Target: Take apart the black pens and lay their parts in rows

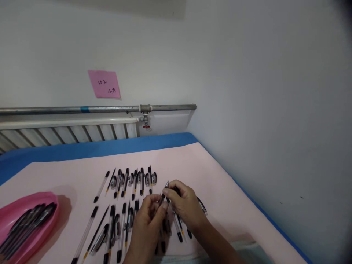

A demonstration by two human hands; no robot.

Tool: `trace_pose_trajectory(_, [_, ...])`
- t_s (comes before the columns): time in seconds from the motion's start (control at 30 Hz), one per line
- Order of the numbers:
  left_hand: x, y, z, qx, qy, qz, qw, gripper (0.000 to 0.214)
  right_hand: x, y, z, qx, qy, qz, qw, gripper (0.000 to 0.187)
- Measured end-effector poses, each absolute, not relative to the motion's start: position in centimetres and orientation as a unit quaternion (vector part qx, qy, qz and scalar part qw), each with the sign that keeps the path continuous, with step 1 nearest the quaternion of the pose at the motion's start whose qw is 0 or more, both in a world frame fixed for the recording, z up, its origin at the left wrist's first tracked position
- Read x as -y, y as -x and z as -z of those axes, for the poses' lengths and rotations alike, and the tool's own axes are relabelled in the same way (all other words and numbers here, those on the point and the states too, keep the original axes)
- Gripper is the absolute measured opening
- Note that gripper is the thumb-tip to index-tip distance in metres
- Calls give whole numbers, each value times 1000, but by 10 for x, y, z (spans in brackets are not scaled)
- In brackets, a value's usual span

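Observation:
In front of me, my left hand [148, 222] and my right hand [185, 205] meet over the pink sheet. Both are closed on one gel pen [167, 184], whose tip points up and away from me. The left fingers grip its lower part, while the right thumb and forefinger pinch it near the tip. Much of the pen is hidden by fingers. Around and under the hands lie pen parts in two rows: clear barrels with black ends [87, 231], thin dark refills with yellowish ends [97, 229] and black clip caps [99, 239].
A pink bowl [53, 211] with several black pens [33, 223] stands at the left. The pink sheet [176, 157] covers a blue table [165, 140]. Behind are a radiator [63, 135] and a pipe with a red valve [146, 126]; a wall rises on the right.

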State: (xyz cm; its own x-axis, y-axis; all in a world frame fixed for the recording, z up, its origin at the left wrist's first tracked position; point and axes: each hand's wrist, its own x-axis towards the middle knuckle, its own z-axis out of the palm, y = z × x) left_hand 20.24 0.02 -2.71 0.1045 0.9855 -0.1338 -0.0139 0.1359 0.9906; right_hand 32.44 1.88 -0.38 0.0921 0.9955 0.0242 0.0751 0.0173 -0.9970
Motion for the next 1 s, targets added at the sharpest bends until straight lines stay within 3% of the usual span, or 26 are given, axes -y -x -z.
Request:
trace_pose_trajectory(0.33, [3,-202,27,-526,-560,-406,496,25,-20,-328,10,457,508,-493,539,23])
trace_pose_trajectory(0.67, [5,-206,20,-406,-397,-381,730,36,-18,-330,-4,358,395,-647,546,19])
trace_pose_trajectory(0.83, [5,-203,16,-440,-488,-381,651,38,-18,-328,-2,329,424,-608,586,20])
trace_pose_trajectory(1.0, [3,-200,16,-479,-531,-375,590,35,-18,-329,-1,359,463,-578,567,26])
